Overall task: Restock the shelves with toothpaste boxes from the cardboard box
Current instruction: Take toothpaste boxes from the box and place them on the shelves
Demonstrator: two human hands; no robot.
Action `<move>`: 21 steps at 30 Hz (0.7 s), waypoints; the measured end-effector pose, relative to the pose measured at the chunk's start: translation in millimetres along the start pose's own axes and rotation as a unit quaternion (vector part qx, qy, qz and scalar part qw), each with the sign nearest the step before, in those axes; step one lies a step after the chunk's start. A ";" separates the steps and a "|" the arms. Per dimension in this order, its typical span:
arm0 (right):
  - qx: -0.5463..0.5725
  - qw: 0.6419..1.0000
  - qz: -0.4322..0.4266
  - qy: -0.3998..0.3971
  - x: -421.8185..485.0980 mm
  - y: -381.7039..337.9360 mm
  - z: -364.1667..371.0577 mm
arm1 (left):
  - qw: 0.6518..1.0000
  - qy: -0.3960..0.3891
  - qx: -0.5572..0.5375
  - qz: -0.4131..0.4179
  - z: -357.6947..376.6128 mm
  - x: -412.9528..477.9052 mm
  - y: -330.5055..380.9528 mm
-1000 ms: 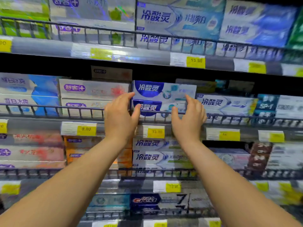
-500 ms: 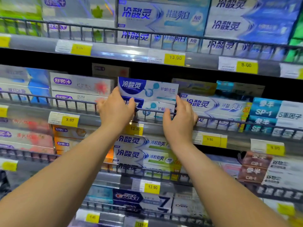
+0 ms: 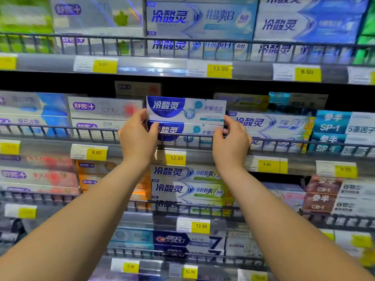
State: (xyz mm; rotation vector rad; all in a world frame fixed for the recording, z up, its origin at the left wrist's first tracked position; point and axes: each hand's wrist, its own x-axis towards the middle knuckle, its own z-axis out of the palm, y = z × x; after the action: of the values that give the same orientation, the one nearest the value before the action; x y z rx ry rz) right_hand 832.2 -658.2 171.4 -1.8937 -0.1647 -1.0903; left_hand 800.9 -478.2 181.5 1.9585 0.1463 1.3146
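whereas a second ago both hands flanked the stack with straighter fingers, they have now closed on the toothpaste boxes. the left hand curls round the left end with its thumb across the front of the lower box. the right hand pinches the right end, its fingers bent over the corner. the two blue-and-white boxes lie stacked flat on the middle shelf, behind the wire rail and above the 13.90 price tag, with their labels facing out. over that second the stack has been drawn forward and squared, so its front now sits close to the rail and between the neighbouring brands. that looks like the end of a placing step: this pair seems seated and wants only a last nudge before the hands let go. the cardboard box is out of view, so how much stock is left cannot be told.
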 end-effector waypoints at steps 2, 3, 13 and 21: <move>0.005 1.000 0.013 0.003 1.1 -0.1 1.8 | 1.000 0.001 -0.009 -0.003 -2.7 3.8 -4.0; 0.009 1.000 0.020 0.002 2.0 -0.3 2.0 | 1.000 0.000 -0.013 -0.003 -3.5 5.9 -5.8; 0.039 0.996 0.071 0.030 11.4 -5.0 5.7 | 1.000 0.004 -0.028 -0.002 -3.1 15.4 -24.5; 0.034 0.998 0.047 0.016 5.2 -4.8 3.4 | 0.998 0.043 -0.044 0.013 -3.8 5.1 -19.2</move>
State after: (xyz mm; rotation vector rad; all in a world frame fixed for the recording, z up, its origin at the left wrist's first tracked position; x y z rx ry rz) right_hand 835.1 -654.5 177.7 -1.8038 -0.0940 -1.0381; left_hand 805.9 -460.2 173.7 1.8358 0.1028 1.4007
